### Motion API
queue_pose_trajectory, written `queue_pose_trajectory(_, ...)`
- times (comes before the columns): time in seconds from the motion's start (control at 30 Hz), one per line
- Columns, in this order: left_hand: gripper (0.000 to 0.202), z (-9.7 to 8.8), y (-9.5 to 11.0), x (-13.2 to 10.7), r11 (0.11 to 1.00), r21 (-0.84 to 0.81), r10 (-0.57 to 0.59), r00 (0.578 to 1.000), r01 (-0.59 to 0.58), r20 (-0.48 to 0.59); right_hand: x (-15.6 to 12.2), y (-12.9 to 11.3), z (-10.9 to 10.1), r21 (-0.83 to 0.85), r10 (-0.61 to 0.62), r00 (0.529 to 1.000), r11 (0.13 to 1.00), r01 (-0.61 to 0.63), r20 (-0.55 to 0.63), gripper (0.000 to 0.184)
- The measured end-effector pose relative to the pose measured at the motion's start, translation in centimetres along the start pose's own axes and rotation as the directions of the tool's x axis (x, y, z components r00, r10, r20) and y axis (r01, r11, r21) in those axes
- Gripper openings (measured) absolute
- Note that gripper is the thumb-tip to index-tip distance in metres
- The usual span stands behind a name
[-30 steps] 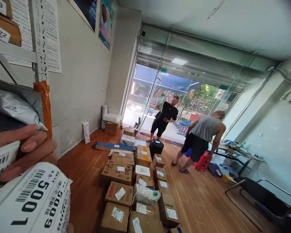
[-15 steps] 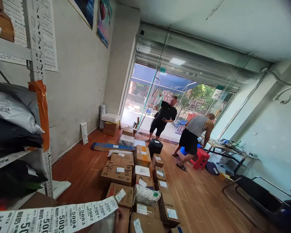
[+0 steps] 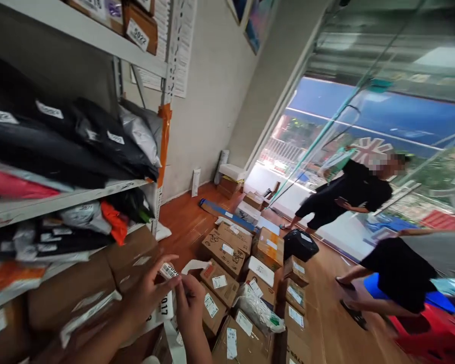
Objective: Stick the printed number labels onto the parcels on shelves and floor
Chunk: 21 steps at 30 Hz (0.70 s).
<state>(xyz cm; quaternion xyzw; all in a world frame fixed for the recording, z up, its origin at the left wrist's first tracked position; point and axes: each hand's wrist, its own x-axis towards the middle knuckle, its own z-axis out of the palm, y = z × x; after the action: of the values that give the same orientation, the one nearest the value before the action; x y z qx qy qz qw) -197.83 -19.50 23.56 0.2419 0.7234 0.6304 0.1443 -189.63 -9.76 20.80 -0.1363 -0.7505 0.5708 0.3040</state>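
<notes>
Head view: we should brace the label strip, low and left of centre in the frame, with one hand and work its edge gently with the other, so nothing creases or tears. Our left hand is nearly closed, pinching the strip; our right hand is narrow, fingertips pinched at its edge. Whether any label is lifting, we cannot tell.

White printed label strip: partly hidden by bare left hand and bare right hand (smaller print is illegible). Red plastic stool: right edge crops it.
</notes>
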Motion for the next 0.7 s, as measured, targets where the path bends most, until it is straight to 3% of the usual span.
queue_pose_trajectory(0.1, 0.039, 0.7, -0.6, -1.8, 0.993, -0.004, -0.120, 0.986, 0.120, -0.119, -1.0, 0.4, -1.4, 0.243, 0.188, 0.980, 0.949, -0.200, 0.070, 0.030)
queue_pose_trajectory(0.2, 0.050, -0.7, -1.6, -3.3, 0.980, -0.018, -0.197, 0.945, 0.199, -0.262, -1.2, 1.4, -3.1, 0.471, 0.394, 0.918, 0.803, -0.367, 0.044, 0.033)
queue_pose_trajectory(0.3, 0.054, -1.9, -2.0, -5.2, 0.966, 0.048, -0.243, 0.958, 0.252, -0.150, -0.9, 2.1, -3.1, 0.623, 0.525, 0.851, 0.657, -0.424, 0.025, 0.035)
queue_pose_trajectory(0.4, 0.035, -1.2, -1.6, -7.0, 0.961, 0.103, -0.261, 0.965, 0.257, 0.019, -0.9, 2.1, -1.2, 0.671, 0.554, 0.832, 0.605, -0.429, 0.032, 0.034)
queue_pose_trajectory(0.5, 0.026, -0.1, -1.4, -7.5, 0.959, 0.094, -0.274, 0.960, 0.267, 0.063, -0.7, 1.8, 1.6, 0.658, 0.564, 0.823, 0.597, -0.459, 0.063, 0.033)
queue_pose_trajectory(0.57, 0.025, -0.4, -1.8, -7.1, 0.958, 0.116, -0.269, 0.962, 0.263, 0.044, -0.4, 1.8, 3.2, 0.623, 0.553, 0.825, 0.607, -0.493, 0.114, 0.032)
queue_pose_trajectory(0.63, 0.029, -1.8, -2.6, -6.4, 0.960, 0.111, -0.262, 0.965, 0.259, 0.010, 0.2, 2.1, 4.4, 0.534, 0.459, 0.870, 0.696, -0.479, 0.182, 0.030)
queue_pose_trajectory(0.7, 0.031, -4.0, -3.3, -5.5, 0.961, 0.095, -0.259, 0.966, 0.259, -0.012, 0.7, 2.6, 5.1, 0.368, 0.257, 0.938, 0.869, -0.330, 0.234, 0.028)
